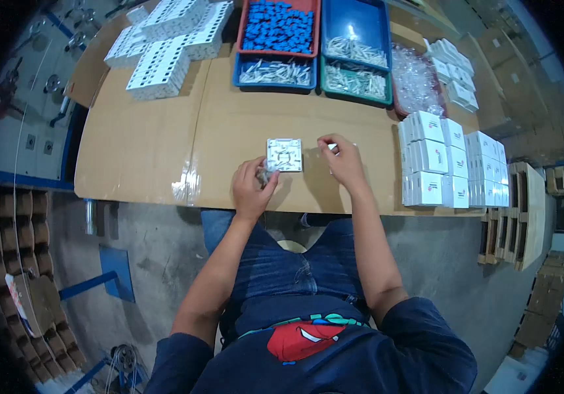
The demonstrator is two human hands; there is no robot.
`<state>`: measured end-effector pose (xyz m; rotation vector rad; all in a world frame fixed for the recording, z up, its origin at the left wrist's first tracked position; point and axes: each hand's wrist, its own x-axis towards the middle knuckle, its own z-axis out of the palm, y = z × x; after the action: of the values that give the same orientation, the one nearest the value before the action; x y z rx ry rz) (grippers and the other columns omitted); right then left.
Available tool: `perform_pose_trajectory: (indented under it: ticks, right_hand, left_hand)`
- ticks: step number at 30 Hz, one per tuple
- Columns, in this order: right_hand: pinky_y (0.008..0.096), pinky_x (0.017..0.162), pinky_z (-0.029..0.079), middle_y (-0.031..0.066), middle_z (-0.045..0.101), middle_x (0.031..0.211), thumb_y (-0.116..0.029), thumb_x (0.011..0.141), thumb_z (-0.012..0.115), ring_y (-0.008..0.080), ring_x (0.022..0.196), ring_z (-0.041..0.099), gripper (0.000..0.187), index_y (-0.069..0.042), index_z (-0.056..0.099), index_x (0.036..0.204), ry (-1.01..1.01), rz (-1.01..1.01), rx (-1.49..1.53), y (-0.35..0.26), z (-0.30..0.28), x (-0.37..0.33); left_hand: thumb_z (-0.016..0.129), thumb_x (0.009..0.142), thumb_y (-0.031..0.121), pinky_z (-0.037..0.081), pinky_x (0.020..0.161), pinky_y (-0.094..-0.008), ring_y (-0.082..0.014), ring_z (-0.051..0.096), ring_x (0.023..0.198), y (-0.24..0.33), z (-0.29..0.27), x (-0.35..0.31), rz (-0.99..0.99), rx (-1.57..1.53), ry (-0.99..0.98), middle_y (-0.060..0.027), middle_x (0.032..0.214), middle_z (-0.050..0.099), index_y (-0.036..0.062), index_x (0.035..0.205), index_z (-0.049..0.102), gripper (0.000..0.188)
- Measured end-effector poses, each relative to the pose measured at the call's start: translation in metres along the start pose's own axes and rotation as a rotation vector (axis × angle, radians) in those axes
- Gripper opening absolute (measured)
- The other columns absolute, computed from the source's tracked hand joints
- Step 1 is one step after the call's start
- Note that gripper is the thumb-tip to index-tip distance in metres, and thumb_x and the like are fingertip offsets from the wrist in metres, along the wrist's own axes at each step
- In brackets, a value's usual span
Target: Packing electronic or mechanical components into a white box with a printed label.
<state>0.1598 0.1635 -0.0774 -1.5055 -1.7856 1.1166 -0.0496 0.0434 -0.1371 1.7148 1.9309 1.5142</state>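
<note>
A square white plastic plate, its moulded inner side facing up, lies on the cardboard-covered table in front of me. At its lower left corner is my left hand, thumb and fingers curled around a small clear-looking piece whose kind I cannot make out. My right hand is to the right of the plate and apart from it, its fingers bent together in a pinch. A bit of a white piece shows at those fingers; most of it is hidden behind the hand.
At the back stand a red tray of blue parts, blue trays of small white parts, a green tray and a tray of clear pieces. White blocks are stacked back left, white boxes at right.
</note>
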Motion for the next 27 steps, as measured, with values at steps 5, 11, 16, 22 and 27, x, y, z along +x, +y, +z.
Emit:
perform_pose_trajectory:
  ticks: [5,11,16,22,27]
  right_hand:
    - [0.0399,0.077,0.056,0.0124,0.076,0.098,-0.026,0.094,0.069,0.0284,0.085,0.073,0.025,-0.008,0.073,0.11,0.198,-0.133,-0.138,0.037,-0.052,0.08]
    - [0.0456,0.081,0.056,0.011,0.076,0.102,-0.023,0.09,0.069,0.0342,0.093,0.072,0.022,-0.013,0.075,0.109,0.289,-0.189,-0.513,0.035,-0.081,0.176]
    - [0.0513,0.082,0.056,0.0133,0.075,0.098,-0.019,0.091,0.062,0.0368,0.095,0.071,0.018,-0.013,0.075,0.101,0.335,-0.297,-0.73,0.041,-0.069,0.227]
    - [0.0527,0.077,0.055,0.011,0.072,0.093,-0.023,0.091,0.065,0.0348,0.091,0.071,0.015,-0.012,0.074,0.095,0.388,-0.393,-0.818,0.043,-0.055,0.247]
    - [0.0524,0.076,0.054,0.0098,0.068,0.093,-0.016,0.087,0.071,0.0335,0.091,0.067,0.008,-0.013,0.074,0.094,0.679,-0.602,-0.65,0.019,-0.056,0.261]
  left_hand:
    - [0.084,0.081,0.02,0.051,0.077,-0.0397,-0.027,0.064,0.085,0.005,0.004,0.003,-0.019,0.026,-0.028,-0.0104,0.096,0.066,0.0038,0.115,0.068,0.041]
    - [0.084,0.08,0.018,0.051,0.077,-0.0398,-0.0277,0.063,0.084,0.005,0.004,0.004,-0.021,0.052,-0.032,-0.0103,0.095,0.065,0.0041,0.112,0.067,0.039]
    - [0.084,0.079,0.019,0.051,0.077,-0.0396,-0.0274,0.063,0.084,0.005,0.004,0.004,-0.014,0.061,-0.032,-0.0103,0.094,0.065,0.0043,0.111,0.067,0.039]
    - [0.083,0.08,0.013,0.051,0.073,-0.0374,-0.0251,0.061,0.08,0.005,0.004,0.004,0.011,0.063,-0.06,-0.0103,0.09,0.063,0.0024,0.112,0.066,0.038]
    - [0.083,0.08,0.021,0.051,0.076,-0.0401,-0.028,0.064,0.082,0.002,0.005,0.003,0.001,0.092,-0.063,-0.0107,0.094,0.066,0.0036,0.11,0.067,0.038]
